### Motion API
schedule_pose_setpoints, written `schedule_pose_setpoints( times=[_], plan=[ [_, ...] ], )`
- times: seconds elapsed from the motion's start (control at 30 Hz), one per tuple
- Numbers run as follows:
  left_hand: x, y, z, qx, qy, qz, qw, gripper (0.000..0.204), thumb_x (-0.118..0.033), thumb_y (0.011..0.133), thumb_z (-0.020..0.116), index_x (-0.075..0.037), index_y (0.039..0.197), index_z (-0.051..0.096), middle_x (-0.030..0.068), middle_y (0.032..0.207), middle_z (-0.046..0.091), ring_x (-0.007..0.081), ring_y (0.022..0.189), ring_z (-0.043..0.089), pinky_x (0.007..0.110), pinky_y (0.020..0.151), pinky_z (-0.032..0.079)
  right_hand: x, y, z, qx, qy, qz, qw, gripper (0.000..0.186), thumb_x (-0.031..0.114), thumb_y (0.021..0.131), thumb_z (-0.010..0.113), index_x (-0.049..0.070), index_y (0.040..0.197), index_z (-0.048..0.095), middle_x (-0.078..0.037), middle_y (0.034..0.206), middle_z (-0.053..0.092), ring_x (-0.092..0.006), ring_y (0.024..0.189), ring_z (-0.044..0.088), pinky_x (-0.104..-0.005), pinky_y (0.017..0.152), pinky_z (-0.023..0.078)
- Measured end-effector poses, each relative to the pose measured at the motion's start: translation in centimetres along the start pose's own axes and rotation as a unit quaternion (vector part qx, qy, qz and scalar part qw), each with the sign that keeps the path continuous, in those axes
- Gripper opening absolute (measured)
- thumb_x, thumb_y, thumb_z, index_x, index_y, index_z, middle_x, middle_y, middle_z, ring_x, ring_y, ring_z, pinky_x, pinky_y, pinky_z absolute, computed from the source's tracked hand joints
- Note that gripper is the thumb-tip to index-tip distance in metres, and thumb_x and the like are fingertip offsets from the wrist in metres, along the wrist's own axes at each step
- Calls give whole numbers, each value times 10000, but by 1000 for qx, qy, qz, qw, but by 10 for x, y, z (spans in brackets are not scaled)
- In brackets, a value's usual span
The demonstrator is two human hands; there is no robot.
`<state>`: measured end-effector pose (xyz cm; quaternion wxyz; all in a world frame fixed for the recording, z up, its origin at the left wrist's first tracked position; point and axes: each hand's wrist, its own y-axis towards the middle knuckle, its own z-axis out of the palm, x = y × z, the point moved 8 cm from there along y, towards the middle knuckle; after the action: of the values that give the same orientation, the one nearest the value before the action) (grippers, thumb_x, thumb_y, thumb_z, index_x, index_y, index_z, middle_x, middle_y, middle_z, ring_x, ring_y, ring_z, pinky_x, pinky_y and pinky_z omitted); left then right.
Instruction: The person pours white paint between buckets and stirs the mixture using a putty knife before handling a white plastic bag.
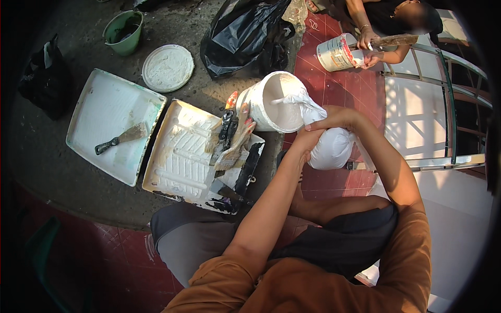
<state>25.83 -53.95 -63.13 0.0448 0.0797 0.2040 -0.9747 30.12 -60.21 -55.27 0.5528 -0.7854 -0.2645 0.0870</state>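
Observation:
Both my hands are wrapped round a full, rounded white plastic bag [332, 149]. My left hand [309, 141] grips its near-left side, the fingers partly hidden behind the bag. Closed over its upper part, my right hand [334, 119] squeezes the narrowed neck. The bag's twisted white end reaches over the rim of a white bucket [255, 108] and into its mouth. Inside the bucket is whitish material, and pale smears coat its wall. Just left of the bucket, several paintbrushes [232, 151] lie across a paint tray [177, 151] with a ribbed, paint-coated bottom.
A second tray [86, 120] holds a scraper [122, 138]. Beyond are a paint-covered lid [168, 68], a green bucket [125, 39] and black plastic bags [242, 41]. At far right, another person's hands [368, 47] hold a stick over a paint bucket [334, 53], beside a metal frame [449, 163].

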Motion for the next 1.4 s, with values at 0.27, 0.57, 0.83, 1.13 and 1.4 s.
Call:
schedule_pose_setpoints(
  times=[0.27,0.57,0.83,1.13,1.4],
  plan=[
    [-9,-10,13,27,-18,6,999,332,-197,922,690,-16,1193,627,117,1036,705,211,866,719,360,695,613,-20,6,-8,-11,-26,54,998,671,440,728,861,28,1226,682,-119,1166,696,-206,1049,650,-328,919,508],
    [-10,-8,6,22,-9,-22,999,327,-175,928,668,-27,1216,620,124,1057,698,229,876,710,375,697,599,-8,5,-10,-72,-57,50,995,660,447,691,861,17,1168,709,-134,1066,716,-212,931,677,-334,819,530],
    [-1,0,4,26,-22,-41,999,322,-180,927,659,-12,1200,622,131,1039,699,226,859,711,377,681,592,-16,11,-10,-103,-13,32,994,503,292,737,828,18,1144,720,-109,1006,726,-183,881,677,-324,783,529],
    [1,8,8,32,-26,-69,997,406,-228,909,641,-5,1245,595,137,1069,700,249,895,722,384,719,597,-18,-1,-15,-112,75,98,986,475,297,774,772,-15,1127,711,-101,941,725,-181,789,687,-329,714,549],
    [-13,1,13,14,90,-63,994,442,-300,963,485,-10,1277,598,179,1136,697,289,939,737,431,736,623,0,-14,3,-38,112,95,988,593,410,797,753,0,1214,653,-129,1089,705,-208,895,709,-345,739,576]
  ],
)
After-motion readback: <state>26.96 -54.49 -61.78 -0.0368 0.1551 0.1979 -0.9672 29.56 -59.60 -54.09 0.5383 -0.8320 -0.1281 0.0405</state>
